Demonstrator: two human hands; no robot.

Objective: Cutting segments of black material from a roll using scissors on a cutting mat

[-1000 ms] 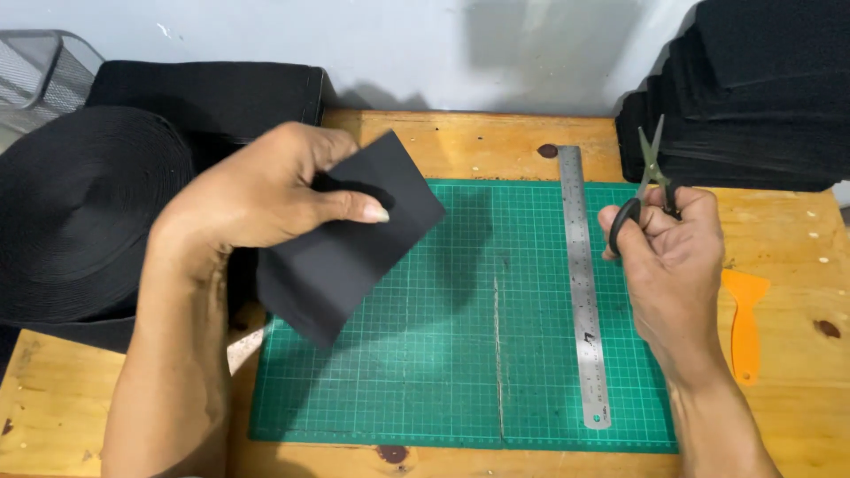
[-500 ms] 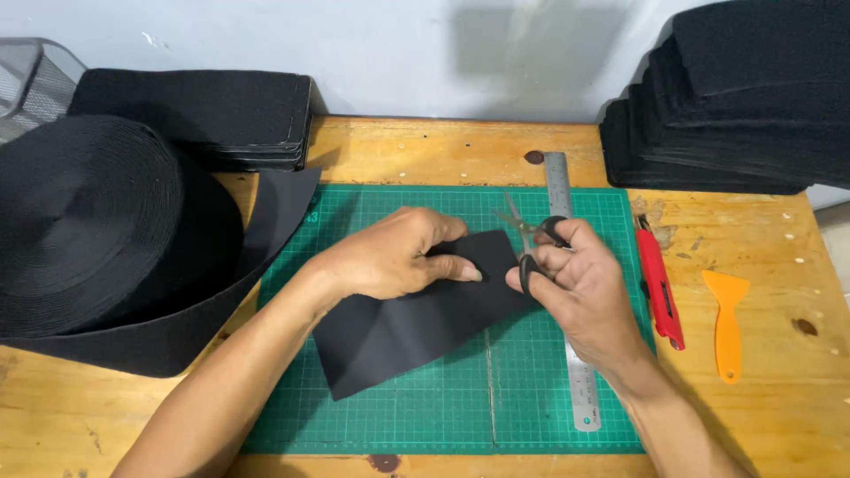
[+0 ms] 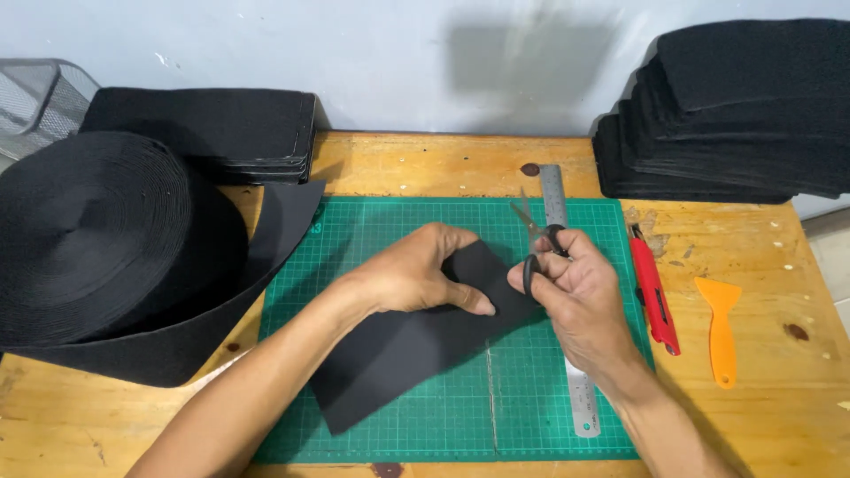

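In the head view, no packages or signs are being shown; pale printed marks are only being made out at the far left corner of the green cutting mat (image 3: 390,221), beyond the left hand (image 3: 416,274). A black fabric sheet (image 3: 398,354) is being pinched by that hand, thumb under and fingers curled over its far edge, the rest of the sheet being left trailing on the mat towards the person. Scissors (image 3: 534,239) are being gripped by the right hand (image 3: 575,296), fingers through the black loops, blades slightly parted and pointing away, just beside the sheet's right edge. A steel ruler (image 3: 567,292) is being partly covered beneath this hand. To its right, a red utility knife (image 3: 653,296) and an orange scraper (image 3: 722,327) are being left on the wooden table (image 3: 443,164). A large black roll (image 3: 97,239) is being kept well left of the left hand.
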